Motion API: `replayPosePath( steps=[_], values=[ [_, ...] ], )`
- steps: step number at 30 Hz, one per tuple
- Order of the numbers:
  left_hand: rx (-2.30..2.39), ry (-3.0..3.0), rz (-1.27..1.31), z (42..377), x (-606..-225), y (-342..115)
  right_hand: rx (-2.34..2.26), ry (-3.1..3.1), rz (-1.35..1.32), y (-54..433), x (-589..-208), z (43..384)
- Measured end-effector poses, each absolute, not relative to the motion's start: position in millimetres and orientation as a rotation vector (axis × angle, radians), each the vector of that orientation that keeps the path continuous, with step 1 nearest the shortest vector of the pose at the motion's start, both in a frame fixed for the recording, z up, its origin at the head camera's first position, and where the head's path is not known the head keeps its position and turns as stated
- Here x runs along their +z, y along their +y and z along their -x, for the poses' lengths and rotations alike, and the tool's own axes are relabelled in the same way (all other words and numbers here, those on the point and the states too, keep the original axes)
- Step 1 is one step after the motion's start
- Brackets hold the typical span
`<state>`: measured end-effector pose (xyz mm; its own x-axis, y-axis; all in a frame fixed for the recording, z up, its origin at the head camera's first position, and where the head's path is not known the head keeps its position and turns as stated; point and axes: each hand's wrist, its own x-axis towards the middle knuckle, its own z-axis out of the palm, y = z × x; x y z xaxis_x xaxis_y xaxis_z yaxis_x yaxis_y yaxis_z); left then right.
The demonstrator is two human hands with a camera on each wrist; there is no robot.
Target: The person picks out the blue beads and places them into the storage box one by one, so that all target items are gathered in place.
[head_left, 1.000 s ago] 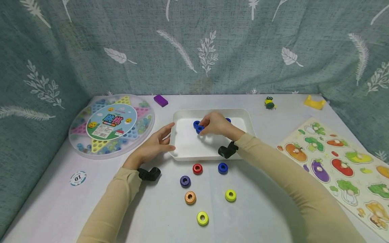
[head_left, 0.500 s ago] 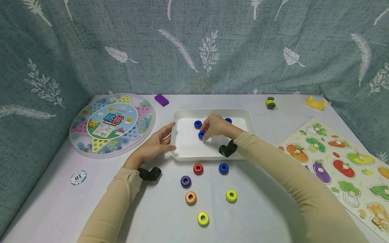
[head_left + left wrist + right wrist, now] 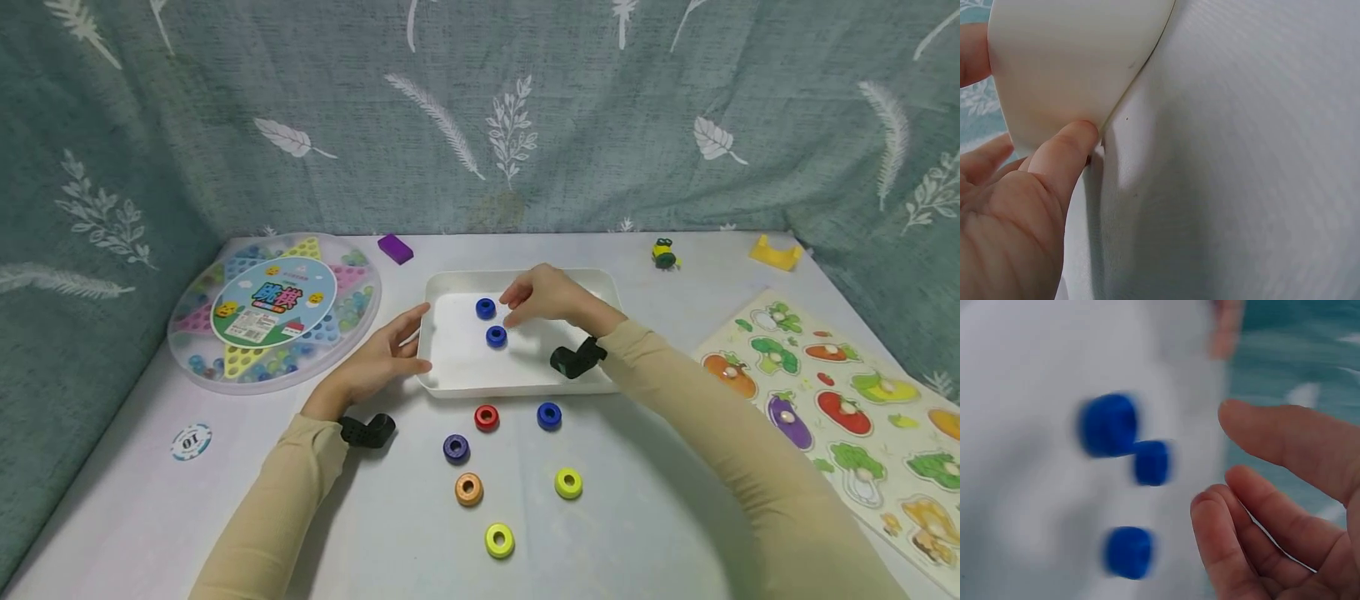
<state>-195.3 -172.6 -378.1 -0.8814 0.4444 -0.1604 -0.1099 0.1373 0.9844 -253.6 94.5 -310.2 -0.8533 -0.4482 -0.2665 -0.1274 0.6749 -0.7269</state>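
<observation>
A white tray (image 3: 457,367) holds small blue rings, thick with a hole in the middle. One blue ring (image 3: 496,336) lies close to the fingertips of my right hand (image 3: 551,296), and another blue ring (image 3: 485,308) sits just behind it. That hand hovers over the tray with thumb and fingers apart, nothing between them. A third blue ring (image 3: 1129,552) shows blurred in the right wrist view; the hand hides it from the head camera. My left hand (image 3: 375,362) rests at the tray's left side, thumb (image 3: 1063,153) and fingers spread and touching the outer wall.
In front of the tray lie a red ring (image 3: 487,418), a blue ring (image 3: 549,416), a purple ring (image 3: 456,449), an orange ring (image 3: 468,489) and two yellow rings (image 3: 499,541). A marble board game (image 3: 273,312) stands left, a vegetable puzzle board (image 3: 817,383) right.
My right hand has drawn the pinched blue ring toward the front of the tray, let it go, and lifted away to the right. The left hand has stayed at the tray's side.
</observation>
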Motion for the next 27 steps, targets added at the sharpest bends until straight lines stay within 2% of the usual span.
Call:
replayPosePath(
  steps=[5,8,17,27],
  values=[
    [1.789,2.011,-0.326,196,-378,-173,-1.266,2.438,0.415,123,-283,222],
    [1.783,2.016,-0.328,197,-379,-173,-1.324,2.482,0.431,141,-279,195],
    [1.806,2.003,-0.320,197,-379,-173,-1.385,2.465,0.420,171,-323,131],
    [1.830,1.977,-0.350,196,-378,-171,-1.369,2.534,0.403,165,-359,113]
  ],
)
